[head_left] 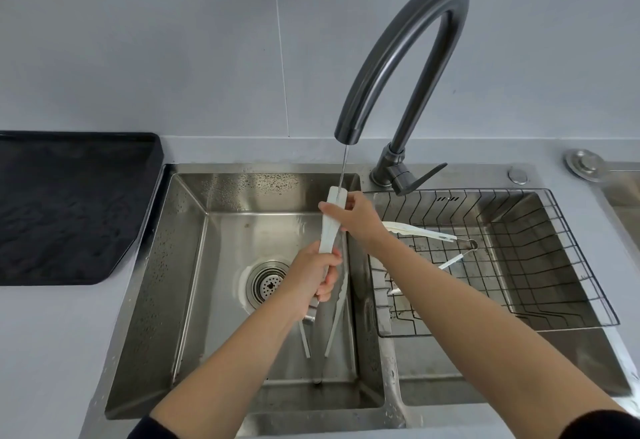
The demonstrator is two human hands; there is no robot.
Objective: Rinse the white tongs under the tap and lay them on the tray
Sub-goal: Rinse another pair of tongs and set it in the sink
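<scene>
Water [343, 168] falls in a thin stream from the tap [398, 54] onto the upper end of the tongs [330, 227]. They stand nearly upright straight under the spout, over the left basin of the sink [152, 265]. The left hand [313, 276] is wrapped round the middle of the tongs, fingers curled tight, well below the spout. The right hand [356, 218] pinches their white upper end between thumb and fingers, just under the spout where the stream lands. Below the left hand the two arms of the tongs spread apart and point down into the basin. The drain [268, 281] lies on the basin floor, below the spout and a little to its left. Below the tap's base and to its right, a wire basket [554, 251] sits in the right basin, with a second pair [419, 229] lying open in it. Far left of the tap, the black tray [69, 210] lies on the grey worktop [52, 352], well apart from the tongs.
</scene>
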